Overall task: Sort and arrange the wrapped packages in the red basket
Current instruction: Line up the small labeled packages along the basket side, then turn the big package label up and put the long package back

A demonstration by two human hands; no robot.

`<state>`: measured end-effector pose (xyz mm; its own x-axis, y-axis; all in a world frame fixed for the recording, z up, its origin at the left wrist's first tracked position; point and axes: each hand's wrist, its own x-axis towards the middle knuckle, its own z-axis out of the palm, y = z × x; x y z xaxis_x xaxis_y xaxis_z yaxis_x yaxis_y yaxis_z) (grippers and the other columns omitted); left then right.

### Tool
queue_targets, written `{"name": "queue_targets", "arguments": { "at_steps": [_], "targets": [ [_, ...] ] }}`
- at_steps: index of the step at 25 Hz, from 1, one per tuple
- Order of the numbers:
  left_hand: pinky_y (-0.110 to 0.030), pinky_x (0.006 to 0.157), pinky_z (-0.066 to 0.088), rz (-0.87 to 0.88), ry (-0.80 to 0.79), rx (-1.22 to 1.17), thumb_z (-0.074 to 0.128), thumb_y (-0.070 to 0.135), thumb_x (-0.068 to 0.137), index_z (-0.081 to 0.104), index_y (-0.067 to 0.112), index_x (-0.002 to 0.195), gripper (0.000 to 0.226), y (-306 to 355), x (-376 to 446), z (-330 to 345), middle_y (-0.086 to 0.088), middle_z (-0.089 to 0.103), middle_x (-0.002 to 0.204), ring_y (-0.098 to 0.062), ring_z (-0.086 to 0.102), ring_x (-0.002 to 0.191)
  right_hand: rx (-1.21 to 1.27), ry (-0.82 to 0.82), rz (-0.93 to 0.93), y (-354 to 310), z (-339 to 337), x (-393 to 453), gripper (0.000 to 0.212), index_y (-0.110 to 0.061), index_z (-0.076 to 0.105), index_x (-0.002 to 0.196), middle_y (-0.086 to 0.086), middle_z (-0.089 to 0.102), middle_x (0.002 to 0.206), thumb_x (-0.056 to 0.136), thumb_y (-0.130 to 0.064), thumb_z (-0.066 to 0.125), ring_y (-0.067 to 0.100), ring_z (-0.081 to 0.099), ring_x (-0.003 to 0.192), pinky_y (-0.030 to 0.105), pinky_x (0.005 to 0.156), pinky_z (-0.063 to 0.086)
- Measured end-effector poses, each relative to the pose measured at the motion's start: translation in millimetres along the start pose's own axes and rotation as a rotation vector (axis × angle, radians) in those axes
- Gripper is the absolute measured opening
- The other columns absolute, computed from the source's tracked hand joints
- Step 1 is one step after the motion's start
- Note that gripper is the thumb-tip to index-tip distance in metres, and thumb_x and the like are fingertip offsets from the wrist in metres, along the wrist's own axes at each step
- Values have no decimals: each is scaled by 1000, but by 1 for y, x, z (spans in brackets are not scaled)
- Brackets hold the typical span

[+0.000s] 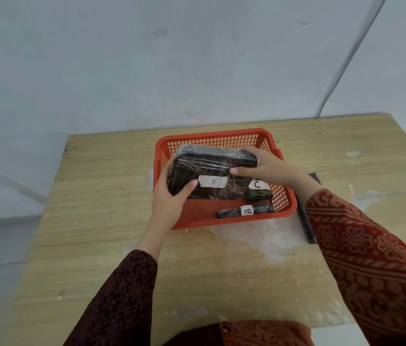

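— While the basket [224, 219] sits on the tabletop [97, 196], where is package A [207, 173]?
— Held tilted over the basket. The left hand [169, 198] is clasped around its near-left corner, and the right hand [264, 166] pinches its right end.
— And the others?
— Package C [259, 192] and package B [245, 211] lie on the basket floor, at the right, B nearer.

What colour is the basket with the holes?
The basket is red-orange; it shows best in the head view.
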<state>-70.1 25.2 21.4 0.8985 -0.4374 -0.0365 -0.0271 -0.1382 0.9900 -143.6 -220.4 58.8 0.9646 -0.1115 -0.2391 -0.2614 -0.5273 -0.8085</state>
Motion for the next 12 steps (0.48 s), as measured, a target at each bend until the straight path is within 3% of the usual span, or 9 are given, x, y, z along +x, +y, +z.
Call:
{"name": "queue_targets", "arguments": {
  "at_steps": [4, 7, 9, 12],
  "targets": [
    [-3, 68, 47, -30, 10, 15, 78, 24, 75, 51, 35, 122, 55, 7, 1, -4, 8, 62, 115, 14, 59, 94, 29, -3, 3, 2, 3, -6, 66, -27, 44, 131, -10, 59, 118, 76, -50, 70, 10, 63, 101, 25, 79, 54],
    [-3, 67, 47, -23, -108, 86, 80, 30, 71, 54, 42, 117, 54, 21, 10, -10, 13, 63, 112, 14, 59, 93, 72, -18, -63, -9, 2, -6, 80, -37, 35, 138, -12, 52, 130, 69, -54, 74, 6, 56, 113, 23, 88, 51],
    [-7, 68, 50, -29, -140, 98, 82, 35, 68, 54, 41, 117, 57, 30, 17, -11, 12, 64, 112, 8, 62, 94, 86, -57, -81, -17, 4, -4, 77, -39, 35, 136, -9, 55, 127, 71, -55, 72, 5, 59, 109, 23, 84, 54],
    [-25, 83, 52, -112, 2, -6, 80, 42, 68, 45, 32, 130, 72, 33, 21, -1, 5, 59, 121, -7, 62, 104, 205, -34, -25, -18, 12, 0, 64, -30, 42, 133, -6, 62, 117, 78, -48, 69, 5, 68, 94, 19, 67, 57]
  ]
}}
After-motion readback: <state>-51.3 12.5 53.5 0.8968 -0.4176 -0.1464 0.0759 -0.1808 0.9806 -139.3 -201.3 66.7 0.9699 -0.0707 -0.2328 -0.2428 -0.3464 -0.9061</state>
